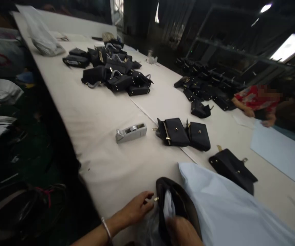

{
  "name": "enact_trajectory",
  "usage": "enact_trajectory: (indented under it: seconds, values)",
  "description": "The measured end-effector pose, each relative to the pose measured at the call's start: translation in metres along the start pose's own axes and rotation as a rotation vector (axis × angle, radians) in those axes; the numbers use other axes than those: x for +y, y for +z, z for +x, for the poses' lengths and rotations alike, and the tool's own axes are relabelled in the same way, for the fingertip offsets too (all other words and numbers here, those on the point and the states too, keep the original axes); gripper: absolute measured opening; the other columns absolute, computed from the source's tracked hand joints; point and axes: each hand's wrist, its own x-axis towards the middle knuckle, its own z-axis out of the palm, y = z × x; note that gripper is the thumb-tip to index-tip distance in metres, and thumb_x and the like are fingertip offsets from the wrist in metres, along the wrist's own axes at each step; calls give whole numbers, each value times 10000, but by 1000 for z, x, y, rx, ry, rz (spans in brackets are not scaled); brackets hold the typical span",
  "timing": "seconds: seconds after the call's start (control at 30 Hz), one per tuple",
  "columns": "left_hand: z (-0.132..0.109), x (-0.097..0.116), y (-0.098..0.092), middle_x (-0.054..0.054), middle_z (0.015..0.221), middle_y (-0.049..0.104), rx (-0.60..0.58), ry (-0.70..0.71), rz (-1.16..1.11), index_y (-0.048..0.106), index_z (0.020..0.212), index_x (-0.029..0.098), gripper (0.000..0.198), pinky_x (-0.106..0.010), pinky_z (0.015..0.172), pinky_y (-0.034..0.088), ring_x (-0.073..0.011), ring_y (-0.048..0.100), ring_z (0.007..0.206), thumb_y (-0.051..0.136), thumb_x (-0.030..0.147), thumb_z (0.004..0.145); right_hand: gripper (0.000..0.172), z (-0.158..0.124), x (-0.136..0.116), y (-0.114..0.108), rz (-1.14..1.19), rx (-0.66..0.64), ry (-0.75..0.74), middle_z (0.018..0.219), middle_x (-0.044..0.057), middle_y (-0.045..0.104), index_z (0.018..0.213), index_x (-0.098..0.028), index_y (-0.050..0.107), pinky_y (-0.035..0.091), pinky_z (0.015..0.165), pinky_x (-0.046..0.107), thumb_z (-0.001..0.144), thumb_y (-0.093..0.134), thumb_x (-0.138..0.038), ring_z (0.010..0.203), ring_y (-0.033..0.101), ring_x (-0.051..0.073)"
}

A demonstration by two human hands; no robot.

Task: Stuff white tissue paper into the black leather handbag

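Observation:
An open black handbag (pixel 192 208) stands at the near edge of the table, its mouth facing me. Pale, crumpled stuffing (pixel 168 205) shows inside it. My right hand (pixel 184 232) reaches into the bag's mouth, blurred, with its fingers closed against the lower end of the stuffing. Just left of the bag, my left hand (pixel 138 206) has its fingers bent and apart, with nothing in them. A small gold-coloured zip pull (pixel 156 199) lies close to its fingertips. Clear plastic (pixel 149 227) hangs below that hand. A bracelet rings the left wrist.
Light blue sheets (pixel 221 208) lie right of the bag. Beyond are a grey tape dispenser (pixel 131 132), black bags (pixel 177 131), another bag (pixel 233 169) and a heap of bags (pixel 119 71). A person in red (pixel 256 99) works across the table. The table edge (pixel 67 136) drops off at left.

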Motion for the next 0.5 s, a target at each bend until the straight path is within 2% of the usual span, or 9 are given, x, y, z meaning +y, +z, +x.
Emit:
enact_trajectory:
  seconds: [0.1,0.17,0.27,0.4,0.5]
  values:
    - [-3,2,20,-126,1397,565,-46,44,-169,471,1376,183,575,-408,1109,408,-260,541,1256,501,496,895,282,-10,-10,7,230,-137,223,807,45,714,803,-191,679,526,734,303,915,429,-122,802,687,189]
    - [5,6,27,-144,1448,513,-15,109,-228,424,1413,161,636,-411,1164,350,-264,476,1330,471,535,901,248,-5,-15,8,420,-114,288,934,50,724,892,-203,678,522,842,312,901,436,-154,928,682,199]
    - [27,14,26,-142,1515,434,97,118,-193,376,1448,161,673,-435,1206,288,-263,400,1394,393,581,921,245,0,-15,14,540,86,315,1082,71,701,1061,-219,649,510,946,346,913,461,-271,1044,656,219]
    - [64,22,17,-137,1517,432,201,112,-117,428,1425,144,672,-444,1234,232,-245,367,1419,291,596,948,278,-2,3,39,480,360,320,1091,96,682,1091,-224,640,540,941,371,903,462,-323,1052,653,243]
    - [91,17,18,-147,1469,492,197,117,-134,479,1394,123,689,-440,1229,250,-246,416,1388,289,610,946,381,-5,16,58,417,419,298,1246,116,646,1219,-215,624,504,1039,394,888,443,-272,1186,606,254]
